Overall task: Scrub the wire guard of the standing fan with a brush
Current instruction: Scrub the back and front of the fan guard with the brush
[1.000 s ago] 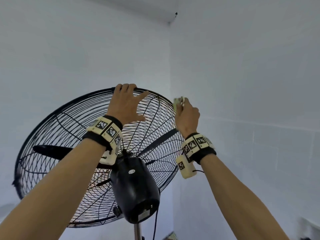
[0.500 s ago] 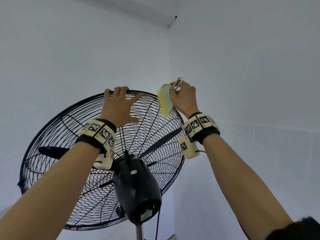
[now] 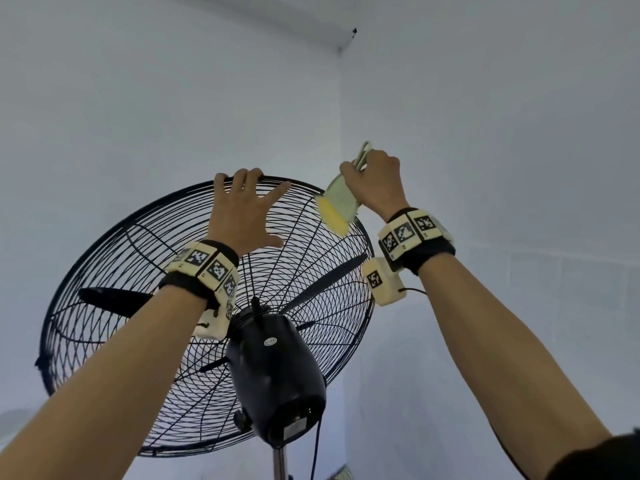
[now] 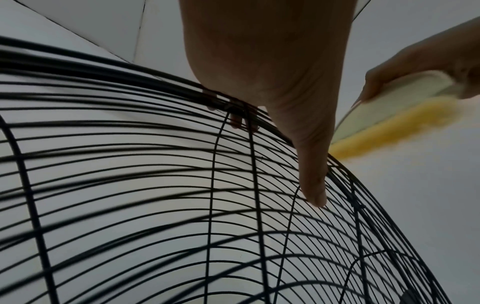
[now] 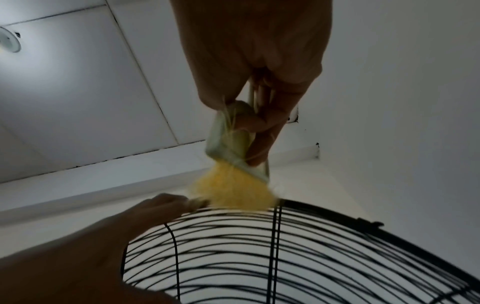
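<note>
The standing fan's black wire guard [image 3: 298,278] fills the middle of the head view, seen from behind. My left hand [image 3: 242,209] grips its top rim, fingers hooked over the edge and thumb spread along the wires; the left wrist view shows the same hand [image 4: 272,72] on the guard [image 4: 182,185]. My right hand [image 3: 375,178] holds a pale green brush [image 3: 341,199] by its handle. Its yellow bristles [image 3: 332,220] lie on the guard's upper right rim. In the right wrist view the brush [image 5: 231,156] meets the rim [image 5: 324,207] just beside my left fingertips [image 5: 168,203].
The black motor housing [image 3: 277,386] sits on a metal pole [image 3: 278,462], with a cord [image 3: 317,445] hanging beside it. Dark blades [image 3: 110,297] stand still inside the guard. A room corner [image 3: 341,133] lies close behind the fan. A ceiling lamp [image 5: 7,41] glows overhead.
My right hand has risen from the guard's right edge to its upper right rim and turned the brush so the bristles face the wires. My left hand stays on the top rim.
</note>
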`<move>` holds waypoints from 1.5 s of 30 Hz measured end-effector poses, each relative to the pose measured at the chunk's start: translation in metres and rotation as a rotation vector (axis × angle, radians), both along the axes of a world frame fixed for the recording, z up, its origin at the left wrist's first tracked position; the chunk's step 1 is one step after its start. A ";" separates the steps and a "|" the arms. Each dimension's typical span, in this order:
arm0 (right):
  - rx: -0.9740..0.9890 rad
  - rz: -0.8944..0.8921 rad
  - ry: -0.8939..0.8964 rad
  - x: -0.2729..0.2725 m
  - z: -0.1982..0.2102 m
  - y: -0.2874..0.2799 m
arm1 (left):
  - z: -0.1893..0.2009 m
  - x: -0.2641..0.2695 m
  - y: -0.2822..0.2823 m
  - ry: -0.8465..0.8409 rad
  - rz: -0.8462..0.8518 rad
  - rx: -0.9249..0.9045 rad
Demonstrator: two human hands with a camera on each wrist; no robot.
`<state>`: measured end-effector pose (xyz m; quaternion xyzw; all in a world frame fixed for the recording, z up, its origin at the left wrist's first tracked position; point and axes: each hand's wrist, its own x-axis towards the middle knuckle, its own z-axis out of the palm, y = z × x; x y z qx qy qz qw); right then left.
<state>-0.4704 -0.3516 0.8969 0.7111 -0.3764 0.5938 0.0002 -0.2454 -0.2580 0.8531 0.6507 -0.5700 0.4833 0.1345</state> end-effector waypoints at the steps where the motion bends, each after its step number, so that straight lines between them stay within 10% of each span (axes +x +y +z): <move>1: -0.013 0.001 -0.029 -0.002 0.002 0.001 | 0.000 -0.001 -0.001 -0.002 -0.004 0.000; 23: -0.007 0.314 -0.457 0.042 -0.149 0.037 | -0.005 0.018 0.020 0.018 0.081 -0.010; 29: -0.062 0.319 -0.685 0.030 -0.121 0.037 | -0.009 0.015 0.024 0.017 0.061 -0.023; 45: -0.052 0.367 -0.635 0.031 -0.141 0.047 | -0.015 0.016 0.012 0.036 0.079 -0.067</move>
